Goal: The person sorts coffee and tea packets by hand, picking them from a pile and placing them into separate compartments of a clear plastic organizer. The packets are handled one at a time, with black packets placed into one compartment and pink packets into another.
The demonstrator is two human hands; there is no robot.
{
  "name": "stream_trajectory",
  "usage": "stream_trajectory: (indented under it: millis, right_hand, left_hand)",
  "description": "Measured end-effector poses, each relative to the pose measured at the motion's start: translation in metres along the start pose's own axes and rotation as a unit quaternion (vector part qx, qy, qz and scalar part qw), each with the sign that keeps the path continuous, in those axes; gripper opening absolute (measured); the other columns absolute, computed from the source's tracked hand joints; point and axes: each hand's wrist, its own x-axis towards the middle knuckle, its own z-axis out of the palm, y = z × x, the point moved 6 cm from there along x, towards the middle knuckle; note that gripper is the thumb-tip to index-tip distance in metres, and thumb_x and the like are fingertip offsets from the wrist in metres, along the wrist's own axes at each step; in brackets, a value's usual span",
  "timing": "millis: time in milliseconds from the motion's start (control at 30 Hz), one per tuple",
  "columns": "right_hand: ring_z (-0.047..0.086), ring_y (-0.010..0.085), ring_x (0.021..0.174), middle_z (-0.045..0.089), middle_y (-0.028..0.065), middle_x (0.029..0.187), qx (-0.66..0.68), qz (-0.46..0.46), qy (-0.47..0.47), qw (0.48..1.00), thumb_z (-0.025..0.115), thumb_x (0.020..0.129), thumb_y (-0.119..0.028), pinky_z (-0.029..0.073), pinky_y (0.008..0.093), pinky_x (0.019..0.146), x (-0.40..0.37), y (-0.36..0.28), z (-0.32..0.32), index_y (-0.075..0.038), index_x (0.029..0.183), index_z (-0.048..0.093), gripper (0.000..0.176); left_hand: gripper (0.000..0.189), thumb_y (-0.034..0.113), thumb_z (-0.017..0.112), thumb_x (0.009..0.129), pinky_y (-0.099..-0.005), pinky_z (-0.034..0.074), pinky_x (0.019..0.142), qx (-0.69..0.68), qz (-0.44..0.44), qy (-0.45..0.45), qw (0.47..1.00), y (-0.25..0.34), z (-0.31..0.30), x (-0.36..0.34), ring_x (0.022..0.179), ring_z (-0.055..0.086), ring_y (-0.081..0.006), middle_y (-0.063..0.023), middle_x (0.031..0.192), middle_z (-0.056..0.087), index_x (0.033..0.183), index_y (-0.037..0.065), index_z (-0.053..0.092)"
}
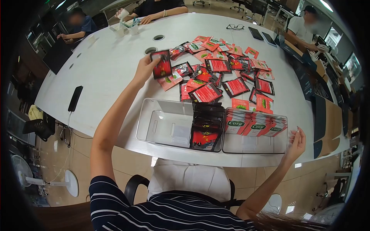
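Observation:
Held up at the left side of the pile, a black-and-red packet (pixel 162 65) is gripped by my left hand (pixel 145 69). My right hand (pixel 296 142) is beside the right end of the right clear bin, fingers apart and holding nothing. The left clear bin (pixel 156 134) has a row of black-and-red packets (pixel 205 138) standing in its right part. In the right clear bin (pixel 239 146), pink Cozy packets (pixel 257 126) stand in rows along the back. Behind both bins lies a loose pile of mixed packets (pixel 217 66), black-red and pink, some overlapping.
A phone with a cable (pixel 76 98) lies at the left. Glasses (pixel 235 27) and two phones (pixel 256 33) are at the back. Cardboard boxes (pixel 327 123) line the right edge. Other people (pixel 162 9) sit around the white table (pixel 104 69). A chair (pixel 189 179) is close to me.

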Motion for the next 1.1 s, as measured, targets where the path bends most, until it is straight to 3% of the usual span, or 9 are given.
stream_trajectory:
  millis: [133, 267, 467, 700, 800, 833, 900, 1000, 1100]
  right_hand:
    - [0.045, 0.0010, 0.067, 0.063, -0.0007, 0.084, 0.002, 0.000, -0.006, 1.000, 0.052, 0.094, -0.011, 0.034, 0.0153, 0.061, 0.001, 0.002, -0.001, -0.003, 0.112, 0.060, 0.022]
    - [0.046, 0.0014, 0.067, 0.063, 0.0001, 0.084, -0.006, 0.006, -0.002, 1.000, 0.051, 0.094, -0.010, 0.034, 0.0157, 0.061, 0.000, 0.000, 0.000, -0.002, 0.112, 0.059, 0.022]
    - [0.046, 0.0019, 0.067, 0.063, 0.0012, 0.084, -0.007, 0.012, -0.001, 1.000, 0.050, 0.094, -0.008, 0.035, 0.0162, 0.061, 0.000, -0.001, 0.000, -0.001, 0.112, 0.059, 0.022]
    - [0.046, 0.0021, 0.066, 0.062, -0.0005, 0.082, -0.013, 0.004, 0.002, 1.000, 0.052, 0.094, -0.014, 0.036, 0.0166, 0.061, -0.001, -0.002, 0.001, -0.003, 0.112, 0.061, 0.022]
    - [0.046, 0.0021, 0.066, 0.062, -0.0004, 0.082, -0.011, 0.005, 0.001, 1.000, 0.052, 0.094, -0.013, 0.036, 0.0170, 0.061, -0.002, -0.003, 0.001, -0.003, 0.111, 0.061, 0.022]
    - [0.046, 0.0021, 0.066, 0.062, -0.0004, 0.082, -0.011, 0.005, 0.000, 1.000, 0.052, 0.094, -0.013, 0.036, 0.0171, 0.061, -0.002, -0.003, 0.001, -0.003, 0.111, 0.061, 0.022]
    - [0.046, 0.0020, 0.066, 0.062, -0.0003, 0.082, -0.012, 0.007, -0.002, 1.000, 0.052, 0.094, -0.014, 0.036, 0.0170, 0.061, -0.002, -0.004, 0.002, -0.002, 0.111, 0.061, 0.022]
    - [0.046, 0.0019, 0.066, 0.062, -0.0002, 0.082, -0.012, 0.008, -0.003, 1.000, 0.052, 0.094, -0.014, 0.036, 0.0169, 0.061, -0.001, -0.001, 0.000, -0.002, 0.112, 0.061, 0.022]
    - [0.046, 0.0019, 0.066, 0.062, 0.0000, 0.082, -0.014, 0.009, -0.002, 1.000, 0.052, 0.094, -0.013, 0.036, 0.0167, 0.061, -0.001, -0.002, 0.000, -0.002, 0.112, 0.060, 0.022]
  left_hand:
    - [0.022, 0.018, 0.055, 0.092, -0.0258, 0.046, 0.065, 0.142, 0.174, 0.126, 0.966, 0.075, -0.002, -0.010, 0.074, 0.056, -0.0090, -0.0106, 0.086, 0.065, 0.110, 0.005, 0.059]
    - [0.030, 0.020, 0.056, 0.089, -0.0354, 0.050, 0.071, 0.290, 0.236, -0.063, 0.925, 0.072, 0.049, -0.005, 0.084, 0.064, -0.0255, -0.0131, 0.095, 0.066, 0.117, 0.012, 0.057]
    - [0.054, 0.029, 0.063, 0.077, -0.0411, 0.050, 0.078, 0.434, 0.207, -0.195, 0.855, 0.069, 0.100, -0.020, 0.091, 0.063, -0.0324, -0.0171, 0.107, 0.063, 0.128, 0.014, 0.051]
    - [0.038, 0.027, 0.058, 0.082, -0.0433, 0.049, 0.070, 0.528, 0.149, -0.223, 0.806, 0.053, 0.103, 0.000, 0.081, 0.063, -0.0333, -0.0163, 0.089, 0.066, 0.116, 0.010, 0.057]
    - [0.026, 0.026, 0.057, 0.085, -0.0427, 0.048, 0.065, 0.396, 0.174, -0.137, 0.891, 0.067, 0.084, 0.015, 0.074, 0.063, -0.0327, -0.0170, 0.081, 0.065, 0.102, 0.006, 0.060]
    - [0.028, 0.030, 0.057, 0.089, -0.0376, 0.046, 0.059, 0.334, 0.111, -0.144, 0.925, 0.066, 0.077, 0.026, 0.064, 0.062, -0.0240, -0.0127, 0.072, 0.064, 0.094, 0.002, 0.061]
    - [0.033, 0.032, 0.056, 0.090, -0.0368, 0.048, 0.059, 0.227, 0.084, -0.077, 0.967, 0.067, 0.060, 0.043, 0.063, 0.062, -0.0218, -0.0136, 0.072, 0.064, 0.095, 0.000, 0.061]
    - [0.031, 0.029, 0.056, 0.092, -0.0282, 0.045, 0.054, -0.033, 0.050, 0.016, 0.998, 0.062, 0.046, 0.053, 0.059, 0.058, -0.0120, -0.0045, 0.071, 0.062, 0.091, -0.002, 0.060]
    - [0.031, 0.026, 0.057, 0.092, -0.0272, 0.049, 0.064, -0.038, 0.102, 0.050, 0.993, 0.038, 0.035, 0.078, 0.068, 0.059, -0.0113, -0.0068, 0.080, 0.064, 0.106, -0.001, 0.059]
